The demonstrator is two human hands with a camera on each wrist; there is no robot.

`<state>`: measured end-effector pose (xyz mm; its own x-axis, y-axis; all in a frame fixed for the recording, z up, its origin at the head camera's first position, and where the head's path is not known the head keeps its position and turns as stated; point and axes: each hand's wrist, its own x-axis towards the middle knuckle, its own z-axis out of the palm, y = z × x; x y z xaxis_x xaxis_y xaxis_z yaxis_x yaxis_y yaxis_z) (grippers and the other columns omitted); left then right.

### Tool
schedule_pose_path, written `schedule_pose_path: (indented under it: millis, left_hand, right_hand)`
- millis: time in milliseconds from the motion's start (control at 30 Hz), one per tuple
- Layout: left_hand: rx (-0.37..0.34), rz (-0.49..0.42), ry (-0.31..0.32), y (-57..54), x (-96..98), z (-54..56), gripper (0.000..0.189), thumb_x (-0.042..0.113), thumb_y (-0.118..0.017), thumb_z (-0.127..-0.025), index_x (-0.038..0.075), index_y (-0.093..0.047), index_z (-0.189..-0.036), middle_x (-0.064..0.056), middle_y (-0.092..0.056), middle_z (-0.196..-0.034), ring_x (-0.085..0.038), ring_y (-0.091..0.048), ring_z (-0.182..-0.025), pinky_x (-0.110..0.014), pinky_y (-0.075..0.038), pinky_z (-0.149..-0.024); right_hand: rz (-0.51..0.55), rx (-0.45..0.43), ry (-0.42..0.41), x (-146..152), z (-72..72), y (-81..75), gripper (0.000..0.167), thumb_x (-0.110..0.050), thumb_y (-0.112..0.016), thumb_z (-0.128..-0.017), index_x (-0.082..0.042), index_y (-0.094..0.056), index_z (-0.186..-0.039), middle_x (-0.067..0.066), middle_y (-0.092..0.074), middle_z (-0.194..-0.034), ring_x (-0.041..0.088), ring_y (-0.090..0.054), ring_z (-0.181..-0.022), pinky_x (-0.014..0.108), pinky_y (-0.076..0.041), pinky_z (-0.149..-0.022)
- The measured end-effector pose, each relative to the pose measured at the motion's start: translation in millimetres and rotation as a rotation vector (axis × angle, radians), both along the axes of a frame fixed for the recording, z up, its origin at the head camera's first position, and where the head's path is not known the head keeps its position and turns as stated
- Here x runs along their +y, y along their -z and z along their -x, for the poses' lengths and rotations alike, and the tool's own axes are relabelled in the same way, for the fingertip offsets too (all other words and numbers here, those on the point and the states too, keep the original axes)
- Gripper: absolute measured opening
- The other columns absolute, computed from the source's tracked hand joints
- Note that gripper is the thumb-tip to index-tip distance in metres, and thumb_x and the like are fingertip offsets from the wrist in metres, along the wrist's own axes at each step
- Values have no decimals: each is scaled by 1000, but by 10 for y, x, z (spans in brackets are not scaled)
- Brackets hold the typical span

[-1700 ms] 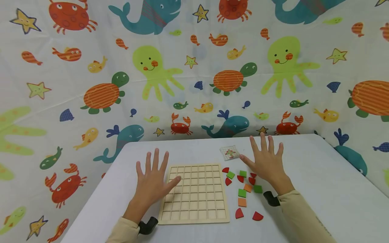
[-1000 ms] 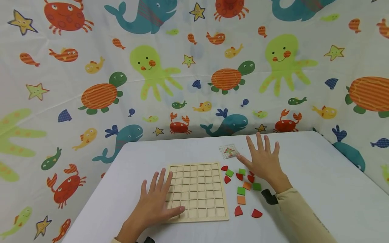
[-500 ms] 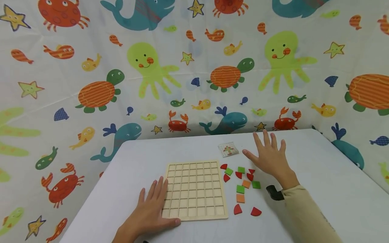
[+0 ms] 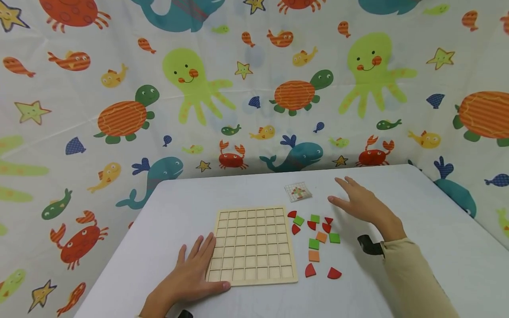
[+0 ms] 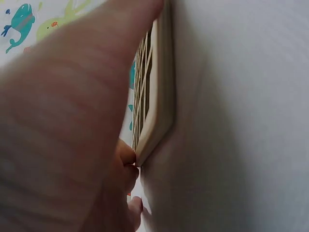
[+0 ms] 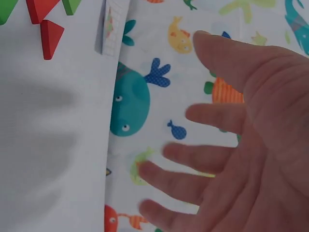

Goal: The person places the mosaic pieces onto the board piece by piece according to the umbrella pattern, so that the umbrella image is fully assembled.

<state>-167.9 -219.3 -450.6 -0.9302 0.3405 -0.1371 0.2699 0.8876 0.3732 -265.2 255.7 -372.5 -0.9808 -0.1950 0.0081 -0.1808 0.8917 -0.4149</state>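
Note:
A pale wooden grid board (image 4: 252, 247) lies flat on the white table. My left hand (image 4: 188, 274) rests at its near left corner, fingers along the left edge and thumb along the front edge. In the left wrist view, the fingertips (image 5: 126, 153) touch the corner of the board (image 5: 157, 92). My right hand (image 4: 367, 206) hovers above the table, right of the loose pieces, its fingers extended and holding nothing. Among the pieces between the board and that hand are a green square (image 4: 314, 244), an orange square (image 4: 313, 255) and a red quarter-circle (image 4: 334, 273).
A small pattern card (image 4: 298, 191) with a grid lies behind the pieces. More red pieces lie near the board's right edge. A white cloth with sea animals (image 4: 254, 101) hangs behind the table (image 4: 449, 247).
My left hand has come down from above the board to its near left corner. The right hand has shifted right and turned, its fingers now closer together.

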Motion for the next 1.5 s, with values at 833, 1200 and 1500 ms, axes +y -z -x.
schedule_pose_path:
  millis: [833, 1200, 1500]
  left_hand:
    - [-29, 2, -7, -42, -7, -38, 131, 81, -72, -81, 1, -20, -170, -16, -13, -178, -42, -6, -163, -74, 5, -120]
    - [-17, 19, -6, -52, 33, -35, 131, 82, -71, -80, 1, -23, -170, -17, -16, -177, -43, -7, -163, -75, 2, -120]
    - [-16, 32, -10, -37, 30, -26, 132, 84, -70, -79, 2, -23, -170, -17, -16, -178, -43, -6, -163, -76, 2, -119]
  right_hand:
    - [133, -237, -169, -72, 87, 322, 18, -6, -78, -95, -6, -75, -113, 4, -62, -93, 24, -57, -92, 38, -55, -79]
    - [113, -214, -201, -90, 114, 394, 11, -1, -76, -95, -7, -72, -103, 4, -59, -90, 24, -55, -92, 38, -54, -78]
    - [136, -251, -192, -65, 129, 414, 20, 5, -72, -93, -7, -72, -108, 5, -57, -92, 25, -55, -93, 37, -53, -76]
